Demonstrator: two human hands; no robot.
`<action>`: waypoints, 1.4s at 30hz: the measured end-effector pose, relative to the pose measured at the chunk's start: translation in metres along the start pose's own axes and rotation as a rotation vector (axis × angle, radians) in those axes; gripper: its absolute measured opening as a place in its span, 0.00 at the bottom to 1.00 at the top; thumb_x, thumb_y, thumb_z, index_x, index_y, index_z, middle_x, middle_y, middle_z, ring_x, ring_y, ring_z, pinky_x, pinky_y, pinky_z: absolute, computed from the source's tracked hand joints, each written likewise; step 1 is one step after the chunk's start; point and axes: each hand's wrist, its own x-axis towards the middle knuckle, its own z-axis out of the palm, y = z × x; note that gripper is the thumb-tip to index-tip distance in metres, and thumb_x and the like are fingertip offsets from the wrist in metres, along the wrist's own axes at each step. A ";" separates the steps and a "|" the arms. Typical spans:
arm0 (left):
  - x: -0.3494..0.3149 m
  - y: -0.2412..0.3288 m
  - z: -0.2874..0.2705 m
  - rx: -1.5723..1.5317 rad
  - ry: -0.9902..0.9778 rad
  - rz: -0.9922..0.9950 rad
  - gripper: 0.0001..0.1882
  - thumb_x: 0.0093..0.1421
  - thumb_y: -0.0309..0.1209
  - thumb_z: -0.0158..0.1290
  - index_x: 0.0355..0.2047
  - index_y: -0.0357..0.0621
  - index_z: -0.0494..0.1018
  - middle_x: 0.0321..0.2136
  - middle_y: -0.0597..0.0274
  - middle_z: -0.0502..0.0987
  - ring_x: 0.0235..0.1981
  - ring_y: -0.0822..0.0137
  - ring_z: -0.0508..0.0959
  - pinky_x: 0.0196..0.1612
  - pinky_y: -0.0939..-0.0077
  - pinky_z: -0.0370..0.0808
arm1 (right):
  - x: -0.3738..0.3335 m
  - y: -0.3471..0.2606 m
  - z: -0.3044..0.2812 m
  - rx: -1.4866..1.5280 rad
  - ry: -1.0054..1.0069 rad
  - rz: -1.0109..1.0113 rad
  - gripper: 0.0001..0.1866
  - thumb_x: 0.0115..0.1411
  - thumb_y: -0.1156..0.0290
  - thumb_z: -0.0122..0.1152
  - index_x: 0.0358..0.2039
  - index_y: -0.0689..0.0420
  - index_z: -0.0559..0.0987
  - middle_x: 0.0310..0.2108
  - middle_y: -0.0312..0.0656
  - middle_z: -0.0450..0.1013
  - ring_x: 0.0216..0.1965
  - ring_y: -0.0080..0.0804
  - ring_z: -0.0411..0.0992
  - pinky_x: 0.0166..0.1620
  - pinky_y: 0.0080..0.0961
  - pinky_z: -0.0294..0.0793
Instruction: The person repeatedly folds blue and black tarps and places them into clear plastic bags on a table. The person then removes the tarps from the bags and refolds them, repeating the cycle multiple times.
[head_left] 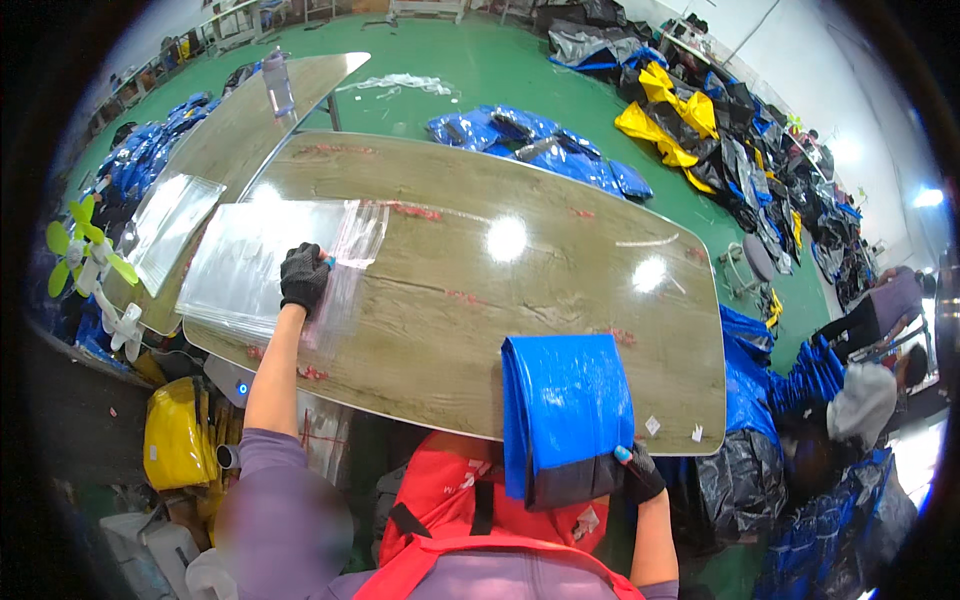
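My left hand [304,278], in a black fingerless-tip glove, reaches over a stack of clear plastic bags [235,255] on the left part of the table. Its fingers are curled together at the bags' right-hand edge, pinching a clear bag. At the front of the table lies a folded blue tarp item [568,395] with a black lower band, hanging over the edge toward my lap. My right hand [642,473], also gloved, grips its lower right corner. A blue covering shows on the thumb.
The wood-patterned table [450,340] abuts a second table holding a bottle [278,82] and more clear bags [170,230]. A green-bladed fan [90,247] stands at left. Blue bundles [540,150] lie on the floor beyond; dark, blue and yellow material [680,115] is heaped at right, near a stool [750,262].
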 end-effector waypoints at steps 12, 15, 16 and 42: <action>-0.111 0.222 -0.008 -0.484 -0.411 0.452 0.09 0.44 0.32 0.58 0.24 0.44 0.71 0.32 0.53 0.72 0.40 0.48 0.70 0.47 0.55 0.66 | -0.017 -0.022 -0.021 -0.039 0.178 -0.247 0.33 0.56 0.62 0.63 0.60 0.61 0.65 0.54 0.46 0.69 0.51 0.38 0.71 0.52 0.36 0.73; -0.105 0.218 -0.007 -0.480 -0.373 0.563 0.10 0.44 0.33 0.60 0.25 0.44 0.72 0.33 0.52 0.72 0.41 0.48 0.71 0.49 0.55 0.65 | -0.016 -0.027 -0.014 -0.071 0.085 -0.216 0.32 0.56 0.65 0.64 0.59 0.62 0.66 0.52 0.46 0.71 0.50 0.37 0.72 0.51 0.35 0.74; -0.103 0.218 -0.007 -0.469 -0.365 0.535 0.10 0.44 0.33 0.60 0.25 0.44 0.72 0.33 0.52 0.73 0.41 0.48 0.71 0.49 0.54 0.65 | -0.015 -0.027 -0.011 -0.070 0.004 -0.194 0.31 0.56 0.66 0.64 0.58 0.62 0.66 0.51 0.46 0.71 0.49 0.37 0.72 0.50 0.34 0.74; -0.113 0.227 -0.087 -0.686 -0.482 0.401 0.04 0.54 0.29 0.55 0.29 0.43 0.73 0.37 0.53 0.76 0.42 0.49 0.74 0.52 0.55 0.66 | 0.046 0.003 0.067 -0.733 0.087 -0.225 0.20 0.57 0.53 0.63 0.34 0.59 0.75 0.28 0.39 0.74 0.31 0.26 0.72 0.38 0.28 0.73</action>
